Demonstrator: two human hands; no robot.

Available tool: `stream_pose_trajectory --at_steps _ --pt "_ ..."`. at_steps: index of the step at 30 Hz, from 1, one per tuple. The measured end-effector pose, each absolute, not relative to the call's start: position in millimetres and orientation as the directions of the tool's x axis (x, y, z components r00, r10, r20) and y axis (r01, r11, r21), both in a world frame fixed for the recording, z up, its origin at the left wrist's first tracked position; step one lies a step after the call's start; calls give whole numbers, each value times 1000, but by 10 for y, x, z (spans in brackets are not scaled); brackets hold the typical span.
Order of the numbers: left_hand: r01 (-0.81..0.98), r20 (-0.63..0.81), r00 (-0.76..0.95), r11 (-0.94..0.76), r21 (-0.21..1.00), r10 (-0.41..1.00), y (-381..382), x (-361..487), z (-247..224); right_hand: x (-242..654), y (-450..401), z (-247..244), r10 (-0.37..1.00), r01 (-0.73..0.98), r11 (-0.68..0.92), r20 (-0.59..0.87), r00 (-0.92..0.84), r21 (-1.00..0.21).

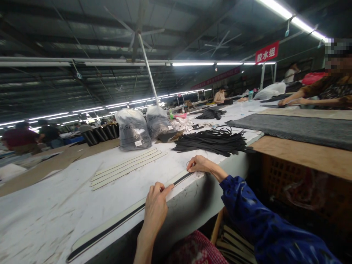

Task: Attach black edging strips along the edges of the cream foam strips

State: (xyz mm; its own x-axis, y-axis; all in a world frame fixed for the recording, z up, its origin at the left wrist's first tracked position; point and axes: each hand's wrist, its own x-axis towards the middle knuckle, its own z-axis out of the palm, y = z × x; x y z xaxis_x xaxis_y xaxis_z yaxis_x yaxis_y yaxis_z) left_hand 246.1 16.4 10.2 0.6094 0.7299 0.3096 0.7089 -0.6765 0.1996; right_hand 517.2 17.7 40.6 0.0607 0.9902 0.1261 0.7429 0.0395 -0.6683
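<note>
A long pale strip with a black band along it lies near the front edge of the white-covered table. My left hand rests on the strip's middle part, its index finger stretched along the black band and the other fingers bent. At the strip's far end my right hand, in a blue sleeve, has thumb and fingers pinched together; what lies between the fingertips is too small to make out. Several pale strips lie side by side beyond my left hand. A heap of black strips sits just past my right hand.
Two filled plastic bags stand at the table's back. Grey felt covers a board at the right, where another person's hands work on dark material. Below the table are pale strips and an orange crate.
</note>
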Motion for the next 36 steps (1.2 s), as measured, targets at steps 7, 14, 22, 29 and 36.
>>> stream_pose_trajectory --at_steps 7,14,22,29,36 --pt "704 310 616 -683 195 724 188 2452 70 5153 162 397 985 770 43 157 75 -637" --pt "709 316 609 -678 192 727 161 2448 105 5171 130 399 989 711 86 148 26 -698" --pt "719 324 596 -668 191 734 131 2472 127 5228 146 330 989 663 118 147 -13 -739" --pt "722 315 589 -660 210 745 103 2475 148 5247 210 282 995 614 71 102 16 -786" --pt "724 316 589 -659 204 744 108 2478 144 5200 190 346 994 660 34 92 53 -750"
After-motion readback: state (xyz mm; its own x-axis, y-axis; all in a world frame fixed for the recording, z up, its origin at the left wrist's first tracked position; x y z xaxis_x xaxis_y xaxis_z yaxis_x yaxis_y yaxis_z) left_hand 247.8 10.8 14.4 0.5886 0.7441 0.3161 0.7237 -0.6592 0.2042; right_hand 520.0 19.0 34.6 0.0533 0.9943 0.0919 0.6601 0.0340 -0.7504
